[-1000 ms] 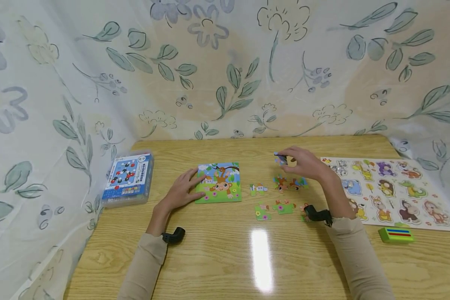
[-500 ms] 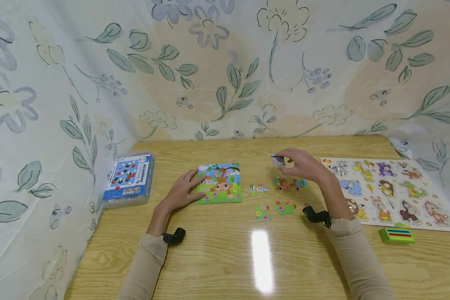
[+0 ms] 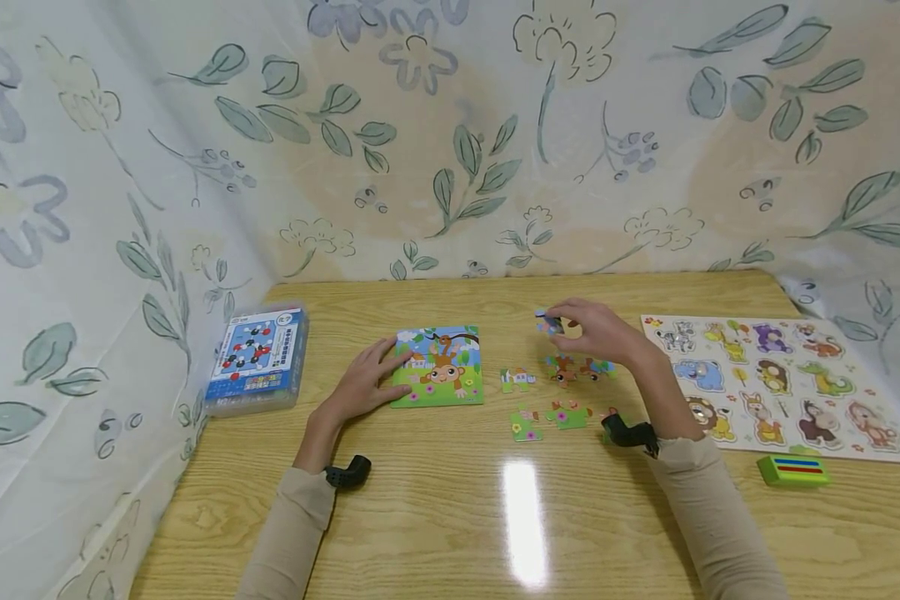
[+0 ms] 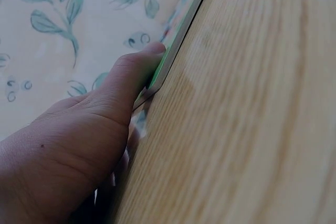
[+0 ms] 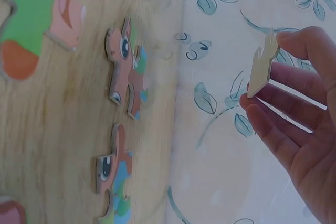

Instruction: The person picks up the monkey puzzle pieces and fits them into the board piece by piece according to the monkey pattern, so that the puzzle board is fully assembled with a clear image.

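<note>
My left hand (image 3: 363, 383) lies with its fingers extended at the left edge of a monkey picture board (image 3: 457, 375). In the left wrist view, the thumb (image 4: 139, 64) touches the board's rim. Between thumb and fingertips, my right hand (image 3: 600, 329) pinches a jigsaw piece (image 3: 544, 323) above the table; its bare back (image 5: 260, 72) faces the right wrist view. Below it lie monkey-face pieces (image 3: 562, 372). Left of these is a house piece (image 3: 516, 380). Nearer are flower pieces (image 3: 527, 427), and another piece is partly hidden by the right wrist.
A blue and white box (image 3: 258, 358) stands at the table's left. On the right lies a large animal puzzle board (image 3: 787, 383), with a small green block with red and blue stripes (image 3: 792, 470) in front. A floral curtain (image 3: 450, 150) hangs behind the table (image 3: 435, 508).
My right hand has moved slightly left with the pinched jigsaw piece. My left hand has stayed on the picture board, and the loose pieces have not moved.
</note>
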